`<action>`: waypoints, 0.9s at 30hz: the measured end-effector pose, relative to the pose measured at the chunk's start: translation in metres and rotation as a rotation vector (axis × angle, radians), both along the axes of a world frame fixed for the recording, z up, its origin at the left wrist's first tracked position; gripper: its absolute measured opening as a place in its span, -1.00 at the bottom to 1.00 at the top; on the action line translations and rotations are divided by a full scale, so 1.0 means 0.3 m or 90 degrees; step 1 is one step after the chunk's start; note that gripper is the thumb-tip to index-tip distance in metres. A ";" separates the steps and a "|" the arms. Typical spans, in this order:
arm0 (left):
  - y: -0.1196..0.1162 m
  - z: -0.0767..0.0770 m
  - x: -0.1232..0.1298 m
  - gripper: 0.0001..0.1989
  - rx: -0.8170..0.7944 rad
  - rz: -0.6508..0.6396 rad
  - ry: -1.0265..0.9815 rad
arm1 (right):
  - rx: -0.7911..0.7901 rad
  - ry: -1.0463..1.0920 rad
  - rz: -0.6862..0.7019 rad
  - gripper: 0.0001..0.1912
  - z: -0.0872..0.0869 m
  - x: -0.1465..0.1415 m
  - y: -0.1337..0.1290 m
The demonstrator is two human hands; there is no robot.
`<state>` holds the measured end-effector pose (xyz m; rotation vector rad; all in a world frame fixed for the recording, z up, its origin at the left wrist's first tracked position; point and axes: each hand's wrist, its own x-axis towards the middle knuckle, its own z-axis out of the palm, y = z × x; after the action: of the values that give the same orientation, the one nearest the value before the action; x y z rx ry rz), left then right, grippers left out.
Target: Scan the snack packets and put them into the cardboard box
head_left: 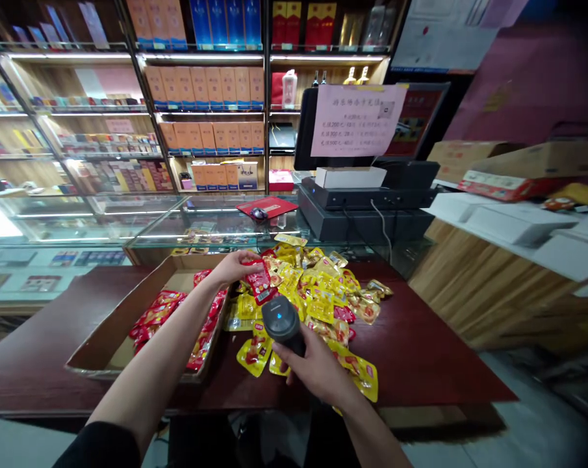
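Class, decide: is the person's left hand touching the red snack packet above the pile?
Touching. The head view shows the left hand pinching the red snack packet between its fingers, lifted over the yellow packets.

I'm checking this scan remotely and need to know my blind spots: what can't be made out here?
- Print on the red snack packet in the left hand: too small, head view.
- Grey handheld scanner: its handle is hidden by the right hand.
- Floor of the shallow cardboard tray: partly covered by the left forearm.
- Pink paper notice: text blurred.
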<state>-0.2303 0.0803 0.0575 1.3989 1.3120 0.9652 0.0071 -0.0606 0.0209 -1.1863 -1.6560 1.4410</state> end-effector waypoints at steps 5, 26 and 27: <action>0.003 -0.002 0.016 -0.47 -0.050 -0.017 -0.002 | -0.043 0.014 0.013 -0.66 -0.031 -0.034 -0.038; 0.032 0.069 0.010 -0.45 -0.037 -0.023 -0.068 | 0.018 0.129 -0.028 -0.56 -0.059 -0.109 0.010; 0.042 0.084 0.000 -0.46 -0.024 -0.018 -0.066 | 0.038 0.122 -0.041 -0.54 -0.051 -0.116 0.031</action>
<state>-0.2302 0.0929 0.0827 1.3183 1.2246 0.9768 -0.0276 -0.0513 0.0055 -1.0260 -1.5066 1.4096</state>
